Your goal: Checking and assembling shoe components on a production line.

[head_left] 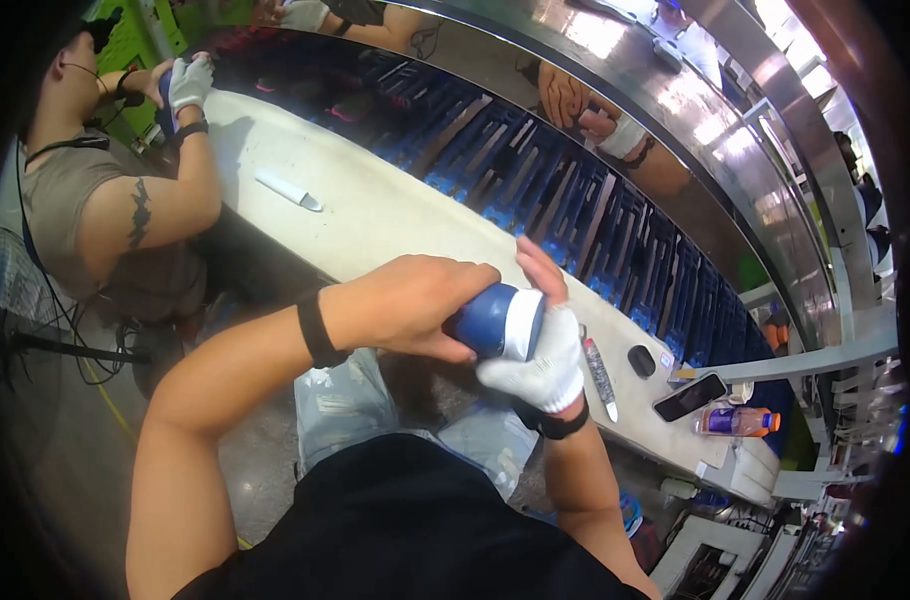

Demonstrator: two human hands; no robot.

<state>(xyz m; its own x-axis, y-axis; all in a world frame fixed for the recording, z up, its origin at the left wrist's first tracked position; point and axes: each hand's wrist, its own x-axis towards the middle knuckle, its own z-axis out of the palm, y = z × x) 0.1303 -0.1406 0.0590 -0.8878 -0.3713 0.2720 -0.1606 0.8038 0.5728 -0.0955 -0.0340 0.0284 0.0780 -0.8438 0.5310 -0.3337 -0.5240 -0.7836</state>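
Note:
A blue rounded block [483,320] with a white band [521,324] at its right end is held up between my hands, in front of the bench. My bare left hand [415,300] is closed round its left side, thumb underneath. My right hand [547,350], in a white glove with the fingertips showing, closes on the banded end from the right. The face of the block turned away from me is hidden, so I cannot tell its exact kind. Beside my right hand, a knife-like tool [601,378] with a dark wrapped handle lies on the cream bench [375,222].
Along the bench's far side runs a conveyor [585,225] with blue-stained slats. At the right lie a black oval case [641,361], a phone [690,397] and an orange-capped bottle [737,421]. A white strip [289,190] lies farther left. A co-worker [125,190] handles another blue piece.

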